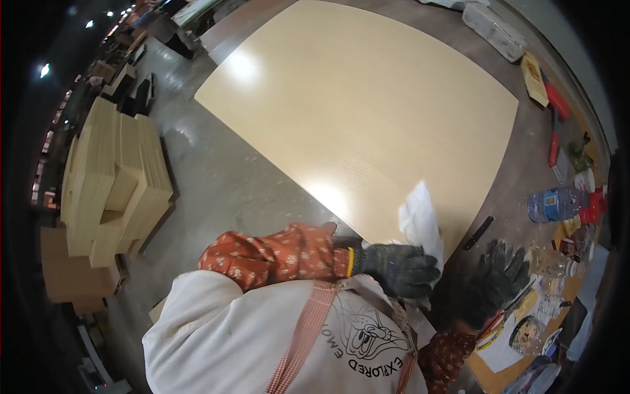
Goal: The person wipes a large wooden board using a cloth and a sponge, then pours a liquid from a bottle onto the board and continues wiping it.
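A large pale wood-coloured panel with a glossy surface lies in front of me. My left hand, in a dark grey work glove, is at the panel's near edge, closed on a white cloth. Part of the cloth sticks up above the fingers over the panel; the rest is hidden behind the hand. To the right, my right hand, gloved alike, has its fingers stretched apart and nothing visible in it. It is beside the cluttered right side of the bench, near a black strip-like tool.
On the right are a water bottle, clear containers, a red-handled tool and a wrapped white bundle. Stacked pale boards stand on the floor at left, near a brown carton. Someone in dark trousers is far back left.
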Available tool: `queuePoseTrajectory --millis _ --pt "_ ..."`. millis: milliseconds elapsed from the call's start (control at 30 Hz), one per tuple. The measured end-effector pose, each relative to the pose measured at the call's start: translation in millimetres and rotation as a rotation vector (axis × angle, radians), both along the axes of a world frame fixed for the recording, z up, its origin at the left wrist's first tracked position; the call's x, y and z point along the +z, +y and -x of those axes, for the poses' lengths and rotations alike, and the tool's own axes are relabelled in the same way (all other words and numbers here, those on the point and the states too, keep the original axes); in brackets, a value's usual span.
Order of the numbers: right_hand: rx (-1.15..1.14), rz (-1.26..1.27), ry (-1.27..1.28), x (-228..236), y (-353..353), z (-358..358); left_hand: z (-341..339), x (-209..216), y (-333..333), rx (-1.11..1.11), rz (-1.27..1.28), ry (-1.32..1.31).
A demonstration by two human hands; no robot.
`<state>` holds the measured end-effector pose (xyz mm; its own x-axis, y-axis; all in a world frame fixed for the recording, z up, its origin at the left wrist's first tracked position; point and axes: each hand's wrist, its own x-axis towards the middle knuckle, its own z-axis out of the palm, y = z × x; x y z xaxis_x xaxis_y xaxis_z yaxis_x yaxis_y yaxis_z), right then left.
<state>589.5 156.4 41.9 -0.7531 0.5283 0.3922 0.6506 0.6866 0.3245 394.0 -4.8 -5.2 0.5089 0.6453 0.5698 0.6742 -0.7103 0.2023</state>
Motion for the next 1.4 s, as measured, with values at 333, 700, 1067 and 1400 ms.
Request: queuePoseTrajectory --millis 333,700,1067,1400 --pt "0.393 0.511 0.149 3.0 41.3 169.2 44.6 10.6 -134.4 1.129 0.079 -0.237" --pt "0.025 0.409 0.004 -24.9 214.9 302.6 3.6 -22.1 -158.3 1.439 0.197 -1.387" --pt "-0.057 0.405 0.005 -0.4 247.8 321.5 17.8 2.0 -123.8 1.139 0.602 -1.708" --pt "-0.181 0.442 -0.104 0.6 232.2 297.4 31.8 -53.2 -100.9 1.419 -0.047 -1.474"
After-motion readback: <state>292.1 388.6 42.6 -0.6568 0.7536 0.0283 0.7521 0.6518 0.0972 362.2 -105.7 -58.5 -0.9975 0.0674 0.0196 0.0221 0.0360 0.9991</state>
